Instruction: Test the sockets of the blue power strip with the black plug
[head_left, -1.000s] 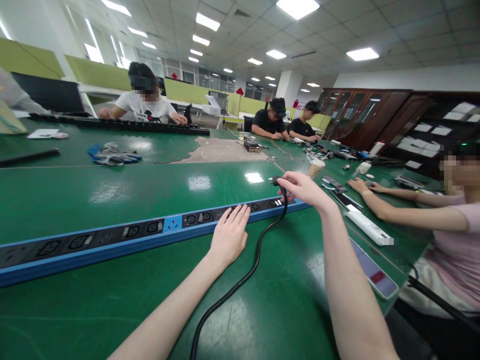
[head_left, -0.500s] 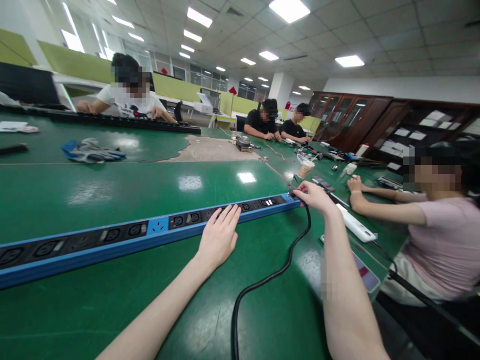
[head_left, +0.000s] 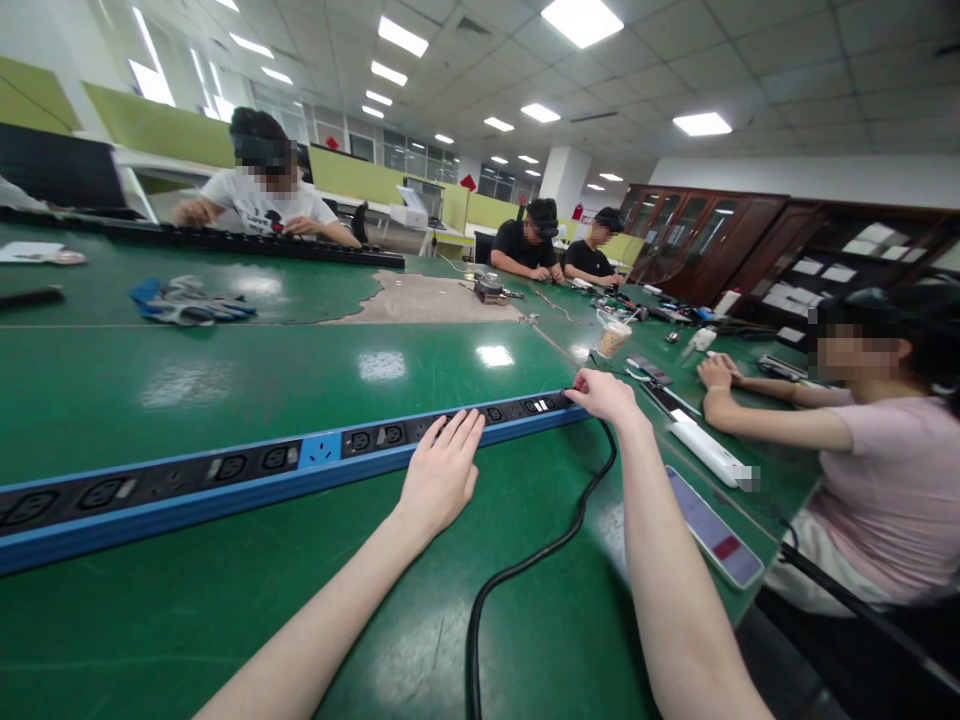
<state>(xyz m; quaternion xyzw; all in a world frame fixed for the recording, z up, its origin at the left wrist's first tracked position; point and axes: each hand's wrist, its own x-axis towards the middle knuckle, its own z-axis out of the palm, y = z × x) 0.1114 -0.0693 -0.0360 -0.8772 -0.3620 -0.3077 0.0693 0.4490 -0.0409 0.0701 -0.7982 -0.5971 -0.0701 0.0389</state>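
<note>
A long blue power strip (head_left: 375,460) with black socket panels runs slantwise across the green table. My left hand (head_left: 442,470) lies flat on it, fingers stretched over the sockets and holding nothing. At the strip's right end, my right hand (head_left: 606,397) is closed around a black plug (head_left: 568,394), mostly hidden by the fingers. From under that hand a black power cable (head_left: 581,510) curves down the table towards me. Whether the plug sits in a socket cannot be seen.
A phone (head_left: 716,530) and a white adapter-like bar (head_left: 709,452) lie right of my right forearm. Blue-grey gloves (head_left: 191,300) rest at the far left, a drink cup (head_left: 613,335) farther back. A co-worker in pink (head_left: 885,450) sits at the right; several others work across the table.
My right hand has shifted slightly left with the plug, covering more of the strip's right end. My left hand stays on the strip. The view has moved slightly.
</note>
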